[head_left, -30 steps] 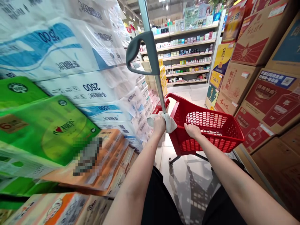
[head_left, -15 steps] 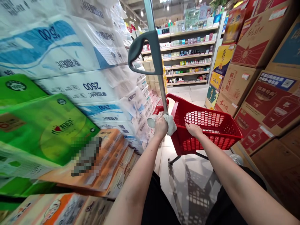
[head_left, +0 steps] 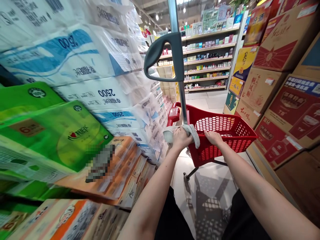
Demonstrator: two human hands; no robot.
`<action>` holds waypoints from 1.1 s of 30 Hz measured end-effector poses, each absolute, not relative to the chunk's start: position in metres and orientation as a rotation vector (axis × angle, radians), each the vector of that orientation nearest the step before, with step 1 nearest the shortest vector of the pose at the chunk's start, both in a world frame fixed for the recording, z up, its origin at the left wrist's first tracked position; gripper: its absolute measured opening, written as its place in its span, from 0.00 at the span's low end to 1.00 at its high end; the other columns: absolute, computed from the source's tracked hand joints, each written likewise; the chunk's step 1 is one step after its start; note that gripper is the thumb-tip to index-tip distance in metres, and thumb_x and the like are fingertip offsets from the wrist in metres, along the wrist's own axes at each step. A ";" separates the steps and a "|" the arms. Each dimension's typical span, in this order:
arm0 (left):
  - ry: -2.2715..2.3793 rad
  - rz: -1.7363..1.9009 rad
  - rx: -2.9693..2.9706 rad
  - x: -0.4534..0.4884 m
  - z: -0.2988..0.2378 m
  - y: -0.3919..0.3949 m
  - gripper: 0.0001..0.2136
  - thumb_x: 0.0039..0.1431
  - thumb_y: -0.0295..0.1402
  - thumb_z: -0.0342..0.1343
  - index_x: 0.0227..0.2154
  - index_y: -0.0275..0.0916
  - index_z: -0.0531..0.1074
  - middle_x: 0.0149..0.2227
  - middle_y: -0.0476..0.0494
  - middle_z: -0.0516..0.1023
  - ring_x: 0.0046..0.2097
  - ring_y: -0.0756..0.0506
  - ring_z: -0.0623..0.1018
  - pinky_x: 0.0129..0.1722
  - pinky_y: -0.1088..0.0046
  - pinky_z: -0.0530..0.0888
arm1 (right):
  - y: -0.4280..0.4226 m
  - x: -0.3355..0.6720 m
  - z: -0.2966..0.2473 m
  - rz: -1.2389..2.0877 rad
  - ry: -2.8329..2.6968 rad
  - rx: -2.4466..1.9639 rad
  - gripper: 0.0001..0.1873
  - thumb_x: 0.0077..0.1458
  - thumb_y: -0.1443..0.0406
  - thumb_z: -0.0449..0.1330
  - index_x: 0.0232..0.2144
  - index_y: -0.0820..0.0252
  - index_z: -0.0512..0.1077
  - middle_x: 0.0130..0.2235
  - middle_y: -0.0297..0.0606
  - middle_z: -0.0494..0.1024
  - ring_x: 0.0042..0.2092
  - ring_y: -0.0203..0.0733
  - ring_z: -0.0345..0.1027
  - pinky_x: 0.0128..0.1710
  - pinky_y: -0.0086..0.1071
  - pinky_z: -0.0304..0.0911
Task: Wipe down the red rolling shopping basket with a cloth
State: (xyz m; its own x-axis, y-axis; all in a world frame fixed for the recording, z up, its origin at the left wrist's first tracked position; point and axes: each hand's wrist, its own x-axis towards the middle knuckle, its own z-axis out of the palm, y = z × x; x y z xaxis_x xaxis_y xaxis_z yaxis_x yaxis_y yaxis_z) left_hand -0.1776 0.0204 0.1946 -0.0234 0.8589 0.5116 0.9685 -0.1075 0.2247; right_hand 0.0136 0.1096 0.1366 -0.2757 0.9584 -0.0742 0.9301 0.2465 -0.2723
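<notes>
A red plastic shopping cart [head_left: 203, 151] with a perforated basket stands in front of me. From its near left part rises a metal pole [head_left: 183, 103] topped by a dark grey looped handle [head_left: 180, 56]. My left hand [head_left: 182, 137] is closed on a whitish-grey cloth [head_left: 168, 135], pressing it at the cart's near left rim, beside the pole's base. Cloth sticks out on both sides of the fingers. My right hand [head_left: 213, 137] is wrapped over the basket's near rim, its fingertips hidden inside. A red grip-like part [head_left: 174, 115] of the cart lies just beyond my left hand.
White packs of tissue [head_left: 107, 90] are stacked high on the left, with green packs [head_left: 80, 135] and orange packs [head_left: 117, 170] nearer. Cardboard cartons [head_left: 272, 53] line the right side. Shelves of small goods [head_left: 207, 60] stand across the far end. Tiled floor lies under the cart.
My left hand and the cloth have shifted slightly right and toward me along the cart, uncovering more of the red grip-like part. My right hand stays on the rim. The view has turned slightly left.
</notes>
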 end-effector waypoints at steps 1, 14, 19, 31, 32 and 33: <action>-1.992 -0.839 -1.999 -0.175 0.194 0.022 0.15 0.50 0.38 0.52 0.39 0.34 0.62 0.34 0.36 0.74 0.40 0.38 0.74 0.46 0.59 0.64 | 0.110 0.013 0.136 0.403 -2.392 -1.821 0.37 0.61 0.52 0.28 0.38 0.63 0.72 0.44 0.49 0.74 0.46 0.47 0.68 0.43 0.36 0.58; -1.791 -1.887 -2.085 -0.179 0.241 0.051 0.11 0.56 0.30 0.48 0.42 0.38 0.63 0.41 0.43 0.73 0.41 0.47 0.74 0.39 0.70 0.72 | 0.111 0.010 0.134 0.374 -2.393 -1.776 0.37 0.61 0.52 0.28 0.36 0.63 0.73 0.41 0.49 0.75 0.45 0.47 0.68 0.44 0.37 0.58; -1.593 -1.997 -2.165 -0.185 0.277 0.064 0.11 0.55 0.28 0.46 0.42 0.38 0.64 0.41 0.46 0.72 0.44 0.47 0.73 0.42 0.69 0.72 | 0.116 0.013 0.132 0.380 -2.404 -1.769 0.37 0.61 0.51 0.28 0.35 0.62 0.73 0.41 0.49 0.75 0.45 0.47 0.68 0.44 0.37 0.57; -1.650 -1.009 -2.625 -0.213 0.234 0.018 0.12 0.54 0.26 0.43 0.40 0.38 0.66 0.38 0.43 0.73 0.41 0.45 0.73 0.42 0.69 0.71 | 0.115 0.027 0.130 0.364 -2.401 -1.748 0.37 0.60 0.50 0.29 0.33 0.62 0.73 0.41 0.48 0.75 0.44 0.47 0.68 0.42 0.35 0.56; -1.673 -0.975 -2.608 -0.223 0.241 0.015 0.14 0.52 0.25 0.43 0.42 0.39 0.66 0.39 0.44 0.74 0.41 0.45 0.73 0.42 0.69 0.71 | 0.115 0.029 0.129 0.354 -2.400 -1.746 0.37 0.60 0.50 0.29 0.32 0.62 0.73 0.40 0.49 0.75 0.43 0.47 0.68 0.41 0.35 0.56; -1.701 -0.987 -2.537 -0.235 0.247 0.010 0.17 0.51 0.24 0.43 0.44 0.39 0.65 0.39 0.45 0.74 0.42 0.45 0.73 0.43 0.69 0.71 | 0.115 0.030 0.128 0.343 -2.402 -1.741 0.37 0.61 0.51 0.29 0.32 0.63 0.73 0.40 0.49 0.75 0.43 0.47 0.68 0.41 0.34 0.56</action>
State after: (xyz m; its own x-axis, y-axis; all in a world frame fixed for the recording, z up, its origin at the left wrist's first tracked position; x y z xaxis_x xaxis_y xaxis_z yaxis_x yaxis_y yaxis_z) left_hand -0.2345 0.0105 0.2472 0.2503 0.8576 0.4493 0.8155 -0.4369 0.3796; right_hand 0.0302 0.1152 0.1283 -0.3122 0.9500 -0.0088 0.9144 0.2980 -0.2740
